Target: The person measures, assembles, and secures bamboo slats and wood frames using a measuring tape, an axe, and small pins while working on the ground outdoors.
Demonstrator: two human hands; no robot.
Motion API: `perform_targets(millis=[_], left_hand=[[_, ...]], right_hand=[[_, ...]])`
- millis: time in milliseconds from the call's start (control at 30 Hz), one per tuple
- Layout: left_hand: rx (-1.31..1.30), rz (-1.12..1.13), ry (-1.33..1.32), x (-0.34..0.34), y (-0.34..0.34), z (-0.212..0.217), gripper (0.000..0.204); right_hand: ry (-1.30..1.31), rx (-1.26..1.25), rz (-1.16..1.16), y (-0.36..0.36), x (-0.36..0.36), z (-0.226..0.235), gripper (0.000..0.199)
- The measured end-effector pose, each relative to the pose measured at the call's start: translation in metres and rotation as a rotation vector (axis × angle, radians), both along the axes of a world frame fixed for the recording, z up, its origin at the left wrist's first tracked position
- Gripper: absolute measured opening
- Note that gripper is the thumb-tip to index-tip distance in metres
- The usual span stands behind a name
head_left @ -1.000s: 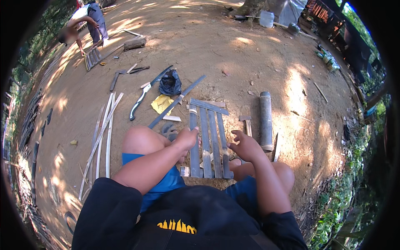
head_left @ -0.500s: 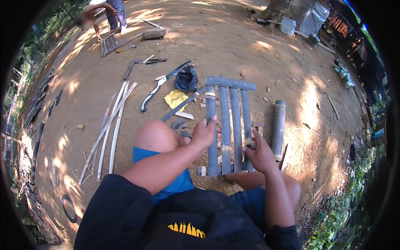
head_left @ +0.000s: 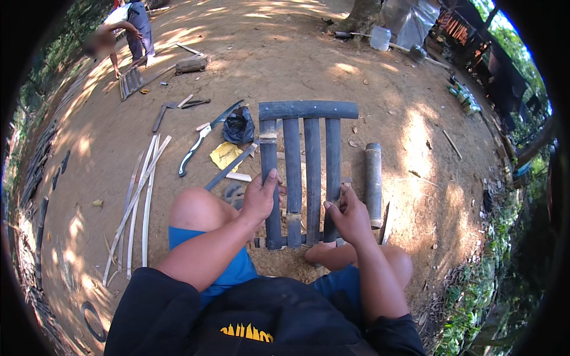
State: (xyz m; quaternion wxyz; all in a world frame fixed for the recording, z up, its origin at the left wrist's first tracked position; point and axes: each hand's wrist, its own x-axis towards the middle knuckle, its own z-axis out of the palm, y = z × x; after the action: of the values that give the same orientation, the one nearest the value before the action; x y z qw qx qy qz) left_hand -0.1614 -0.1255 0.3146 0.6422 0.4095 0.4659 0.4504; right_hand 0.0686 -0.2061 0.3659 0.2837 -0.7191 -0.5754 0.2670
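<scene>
Between my hands I hold a bamboo slat frame (head_left: pixel 312 160), made of several dark upright slats under a top crosspiece (head_left: pixel 309 110) with small fastener heads in it. A lower crosspiece shows partly behind the slat ends. My left hand (head_left: pixel 261 199) is closed round the leftmost slat, its thumb lying along the front. On the other side, my right hand (head_left: pixel 350 216) grips the rightmost slat by its edge. The frame leans upright above the ground before my bent legs.
Left lie long pale strips (head_left: pixel 139 207), a handsaw (head_left: pixel 196 148), a hammer-like tool (head_left: pixel 161 115), a black plastic bag (head_left: pixel 239 126) and a yellow piece (head_left: pixel 225 156). Right stands a bamboo tube (head_left: pixel 373 185) beside a blade (head_left: pixel 387 222). Far left, a person (head_left: pixel 139 32) bends over another slatted frame (head_left: pixel 130 83).
The frame's top has tilted up toward me, so its crosspiece looks larger and straighter. Both hands keep their hold. The whole scene has shifted left in view.
</scene>
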Motion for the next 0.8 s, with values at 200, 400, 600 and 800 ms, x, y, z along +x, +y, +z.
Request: perform_targets(millis=[200, 400, 600, 800], left_hand=[[0.087, -0.022, -0.039, -0.002, -0.004, 0.005, 0.046], [0.116, -0.025, -0.021, -0.004, -0.007, 0.002, 0.049], [0.134, -0.03, -0.009, -0.003, -0.009, 0.004, 0.051], [0.139, -0.052, -0.019, -0.002, -0.009, 0.004, 0.05]], right_hand=[[0.033, 0.011, -0.024, -0.003, -0.002, 0.008, 0.043], [0.041, 0.011, -0.032, -0.006, -0.006, 0.012, 0.036], [0.078, 0.012, -0.026, -0.007, -0.003, 0.0, 0.035], [0.095, 0.064, -0.021, -0.01, -0.001, -0.008, 0.037]])
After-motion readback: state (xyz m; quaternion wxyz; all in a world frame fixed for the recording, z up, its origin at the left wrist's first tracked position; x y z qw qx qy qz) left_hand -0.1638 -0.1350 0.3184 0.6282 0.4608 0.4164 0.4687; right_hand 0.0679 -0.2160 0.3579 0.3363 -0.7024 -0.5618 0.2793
